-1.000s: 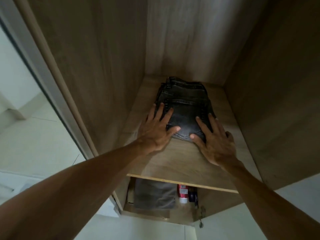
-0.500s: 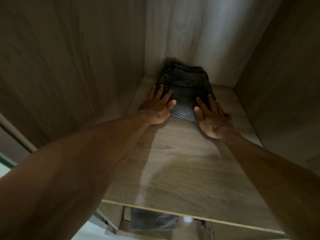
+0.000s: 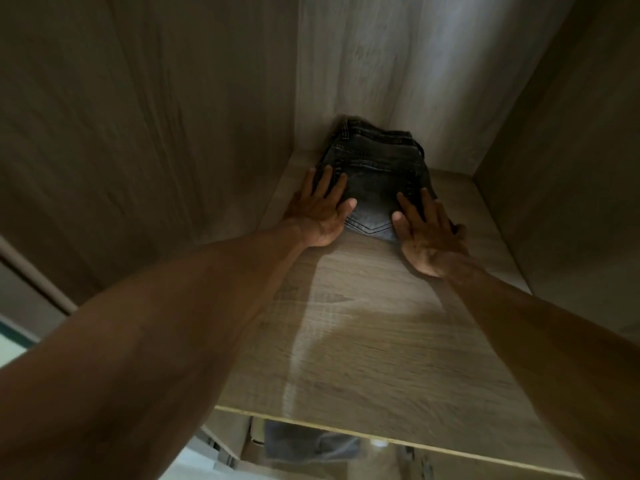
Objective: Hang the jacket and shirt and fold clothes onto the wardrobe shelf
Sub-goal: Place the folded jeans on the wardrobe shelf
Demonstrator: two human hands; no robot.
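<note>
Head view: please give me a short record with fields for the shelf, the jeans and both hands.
shelf: light wood grain, carries the jeans
jeans: dark grey, folded, lying at the rear of the shelf
left hand: flat, fingers straight, on the jeans' left edge
right hand: flat, fingers straight, on the jeans' right edge
</note>
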